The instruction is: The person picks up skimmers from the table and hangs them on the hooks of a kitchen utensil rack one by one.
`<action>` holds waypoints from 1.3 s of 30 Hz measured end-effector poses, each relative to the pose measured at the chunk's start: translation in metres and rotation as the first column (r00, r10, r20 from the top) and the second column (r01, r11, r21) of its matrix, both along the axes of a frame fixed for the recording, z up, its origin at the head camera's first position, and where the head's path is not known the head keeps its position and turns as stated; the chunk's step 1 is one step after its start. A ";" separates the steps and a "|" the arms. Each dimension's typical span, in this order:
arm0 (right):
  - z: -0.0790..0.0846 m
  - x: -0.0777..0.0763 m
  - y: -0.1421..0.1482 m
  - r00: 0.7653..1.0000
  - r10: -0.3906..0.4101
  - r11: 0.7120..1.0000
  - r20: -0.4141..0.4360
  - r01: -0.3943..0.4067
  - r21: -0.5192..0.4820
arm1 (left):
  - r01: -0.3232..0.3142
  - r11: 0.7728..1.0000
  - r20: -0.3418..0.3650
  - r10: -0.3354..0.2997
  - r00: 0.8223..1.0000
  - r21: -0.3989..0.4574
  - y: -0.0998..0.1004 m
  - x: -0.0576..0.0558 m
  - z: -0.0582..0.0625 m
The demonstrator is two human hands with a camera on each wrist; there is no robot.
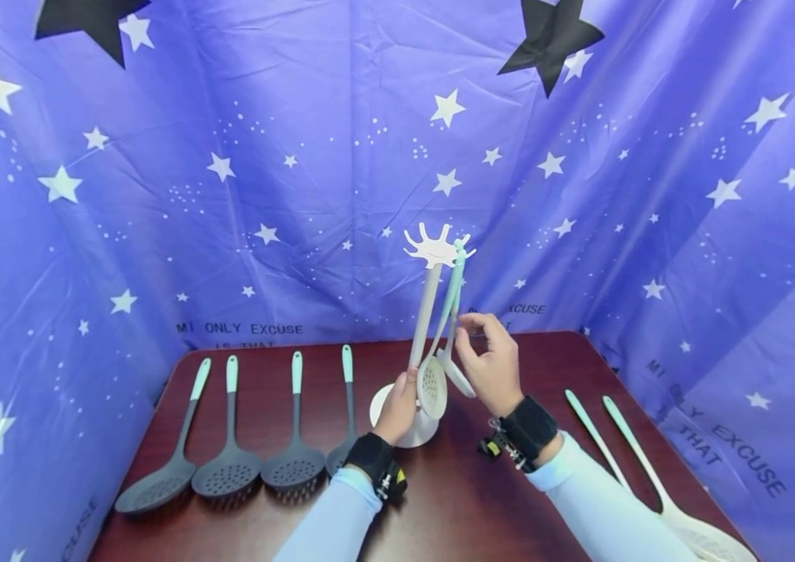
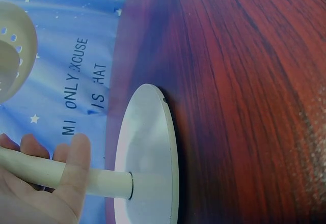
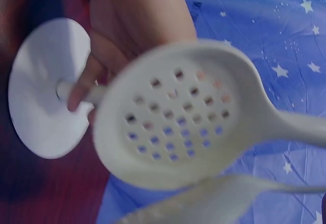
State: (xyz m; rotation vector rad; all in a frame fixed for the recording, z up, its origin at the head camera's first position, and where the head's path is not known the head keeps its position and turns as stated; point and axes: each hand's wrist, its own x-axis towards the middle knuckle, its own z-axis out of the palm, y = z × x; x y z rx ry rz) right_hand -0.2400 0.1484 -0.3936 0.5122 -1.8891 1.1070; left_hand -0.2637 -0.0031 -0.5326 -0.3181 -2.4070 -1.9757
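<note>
A white utensil stand with a ring of hooks on top stands on the table. Near its round base, my left hand grips the pole. From one side of the hooks hang two pale utensils with mint handles. One is a perforated skimmer; the other, a second pale utensil, hangs edge-on beside it. My right hand is beside this second utensil, thumb and forefinger loosely bent, fingertips right at its handle. In the right wrist view the skimmer's head partly hides my left hand.
Several dark grey utensils with mint handles, including a perforated skimmer, lie in a row on the left of the dark red table. At the right lie a pale skimmer and another mint handle. A starry blue curtain surrounds the table.
</note>
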 end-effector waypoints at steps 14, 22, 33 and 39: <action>-0.026 0.007 0.000 0.996 0.008 1.000 0.084 -0.008 0.003 | -0.005 1.000 -0.011 0.005 1.000 0.005 -0.001 -0.003 0.005; -0.051 0.007 0.032 0.988 -0.034 0.999 0.154 0.028 0.044 | -0.011 1.000 -0.015 0.012 1.000 0.016 -0.003 -0.006 0.007; -0.090 0.023 0.100 0.922 -0.268 0.935 0.281 0.178 0.308 | 0.007 1.000 0.010 -0.008 1.000 0.019 -0.003 0.001 0.004; -0.108 0.033 0.147 0.850 -0.357 0.883 0.388 0.171 0.437 | 0.004 1.000 0.000 -0.004 1.000 0.015 -0.001 0.002 0.004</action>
